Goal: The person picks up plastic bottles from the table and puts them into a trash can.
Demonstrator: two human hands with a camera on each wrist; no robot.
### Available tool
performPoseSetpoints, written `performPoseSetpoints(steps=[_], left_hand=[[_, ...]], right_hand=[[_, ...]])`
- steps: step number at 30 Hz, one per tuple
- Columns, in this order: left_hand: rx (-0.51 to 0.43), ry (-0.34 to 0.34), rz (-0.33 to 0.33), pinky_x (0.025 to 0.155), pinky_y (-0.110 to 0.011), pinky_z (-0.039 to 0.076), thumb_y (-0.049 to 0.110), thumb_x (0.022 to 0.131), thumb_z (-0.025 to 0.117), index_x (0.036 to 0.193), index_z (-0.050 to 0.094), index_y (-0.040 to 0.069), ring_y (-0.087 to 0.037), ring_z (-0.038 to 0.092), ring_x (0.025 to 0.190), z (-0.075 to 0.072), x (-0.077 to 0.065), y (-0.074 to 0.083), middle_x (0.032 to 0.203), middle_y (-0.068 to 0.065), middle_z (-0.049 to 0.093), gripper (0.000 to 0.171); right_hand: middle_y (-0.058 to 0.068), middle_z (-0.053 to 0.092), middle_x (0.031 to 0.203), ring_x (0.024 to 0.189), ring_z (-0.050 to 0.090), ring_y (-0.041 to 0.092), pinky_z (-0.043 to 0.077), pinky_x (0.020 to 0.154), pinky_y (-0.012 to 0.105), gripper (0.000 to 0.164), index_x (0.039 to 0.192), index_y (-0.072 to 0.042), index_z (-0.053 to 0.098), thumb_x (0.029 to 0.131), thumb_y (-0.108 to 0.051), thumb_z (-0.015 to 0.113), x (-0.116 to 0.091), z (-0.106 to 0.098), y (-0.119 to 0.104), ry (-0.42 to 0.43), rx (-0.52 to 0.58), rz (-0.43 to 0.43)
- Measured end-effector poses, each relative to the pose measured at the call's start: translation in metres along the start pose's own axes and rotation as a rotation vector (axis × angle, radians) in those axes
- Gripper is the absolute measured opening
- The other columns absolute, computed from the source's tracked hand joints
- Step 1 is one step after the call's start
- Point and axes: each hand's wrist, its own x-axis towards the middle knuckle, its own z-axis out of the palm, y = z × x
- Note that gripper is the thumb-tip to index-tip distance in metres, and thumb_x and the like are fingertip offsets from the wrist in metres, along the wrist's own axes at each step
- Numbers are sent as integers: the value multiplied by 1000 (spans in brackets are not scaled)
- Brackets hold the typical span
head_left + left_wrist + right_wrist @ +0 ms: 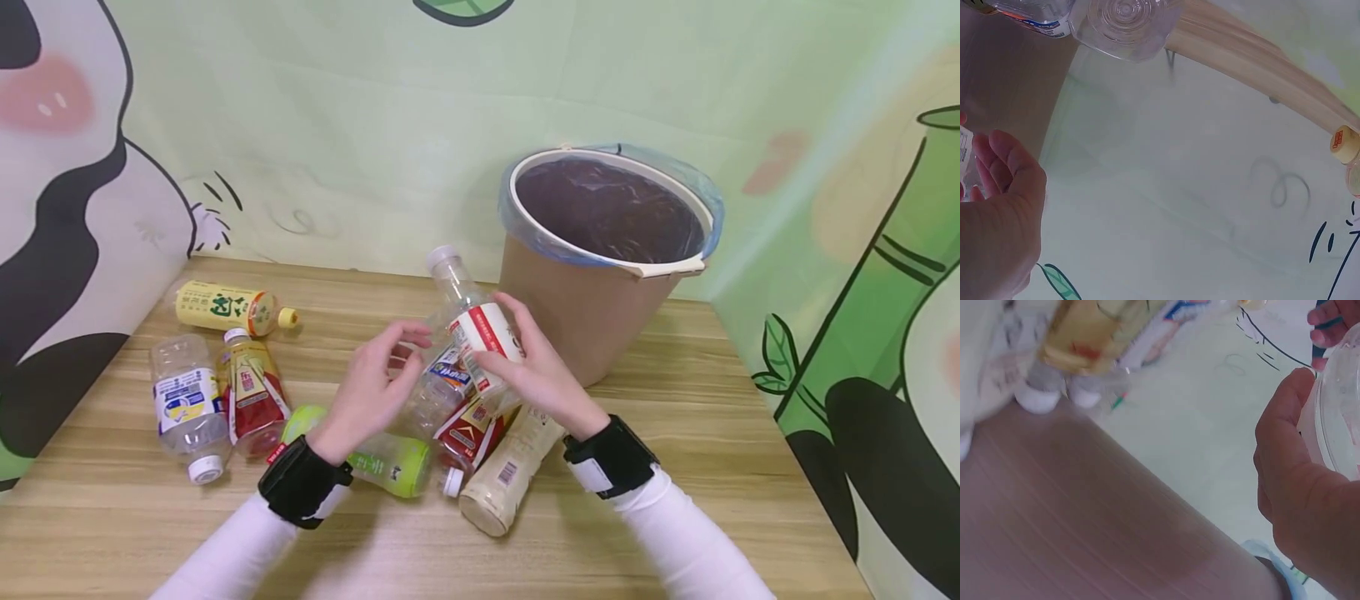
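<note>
A clear plastic bottle with a white and red label point(491, 329) is tilted above the pile, its capped neck pointing up and away. My right hand point(547, 371) grips it round the label, thumb in front. To the left, my left hand point(371, 392) has loosely bent fingers with nothing between them. In the right wrist view, my right hand point(1297, 437) curves round the clear bottle point(1342, 406). Underneath lie a blue-labelled clear bottle point(448, 368), a red-labelled bottle point(468, 433), a cream bottle point(504, 483) and a green bottle point(401, 467), partly covered by my left wrist.
A brown bin point(558, 312) with a blue-edged liner point(712, 187) stands behind my right hand. At the left of the wooden table point(135, 525) lie a yellow bottle point(221, 307), a clear bottle with white cap point(187, 404) and a gold and red bottle point(251, 392).
</note>
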Motion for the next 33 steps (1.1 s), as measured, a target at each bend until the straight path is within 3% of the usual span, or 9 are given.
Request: performPoseSetpoints(steps=[4, 7, 12, 19, 24, 29, 33], left_hand=[[14, 20, 22, 83, -45, 61, -1, 94, 55, 125, 61, 1, -30, 71, 96, 1, 0, 1, 115, -18, 71, 32], [24, 35, 31, 78, -35, 60, -1, 94, 56, 124, 62, 2, -28, 71, 94, 1, 0, 2, 114, -17, 72, 31], [30, 50, 45, 72, -23, 56, -2, 92, 56, 122, 63, 2, -27, 71, 91, 1, -1, 3, 113, -16, 72, 30], [33, 58, 62, 71, -22, 57, -3, 92, 56, 118, 64, 2, -26, 71, 89, 3, -1, 1, 113, -16, 72, 28], [37, 68, 67, 70, -22, 57, -3, 91, 57, 115, 66, 1, -26, 72, 88, 3, -1, -2, 113, -16, 73, 25], [43, 61, 65, 71, -27, 59, -3, 91, 57, 113, 66, 0, -27, 71, 88, 4, -2, -3, 113, -16, 73, 23], [50, 58, 66, 75, -35, 62, -3, 91, 57, 112, 67, 0, -27, 71, 89, 4, -2, -3, 113, -17, 73, 24]], right_hand=[[20, 52, 139, 117, 59, 29, 51, 93, 32, 78, 159, -18, 19, 95, -18, 65, 1, -9, -11, 12, -69, -47], [19, 52, 141, 118, 58, 28, 51, 94, 32, 78, 159, -16, 19, 95, -17, 64, 1, -16, -23, 19, -91, -74], [20, 52, 137, 113, 59, 27, 53, 88, 29, 77, 159, -18, 19, 96, -14, 63, 4, -30, -49, 35, -54, -109], [21, 50, 139, 104, 62, 22, 58, 75, 23, 74, 160, -20, 17, 98, -14, 58, 7, -62, -78, 106, -6, -130], [14, 50, 137, 101, 62, 14, 57, 76, 20, 68, 158, -22, 20, 99, -16, 53, 8, -89, -94, 203, 90, -159], [10, 51, 139, 109, 60, 16, 55, 84, 22, 67, 157, -25, 23, 98, -15, 53, 8, -115, -103, 332, 295, -194], [9, 50, 141, 117, 56, 19, 50, 90, 27, 71, 157, -29, 22, 97, -19, 58, 12, -131, -102, 456, 310, -165]])
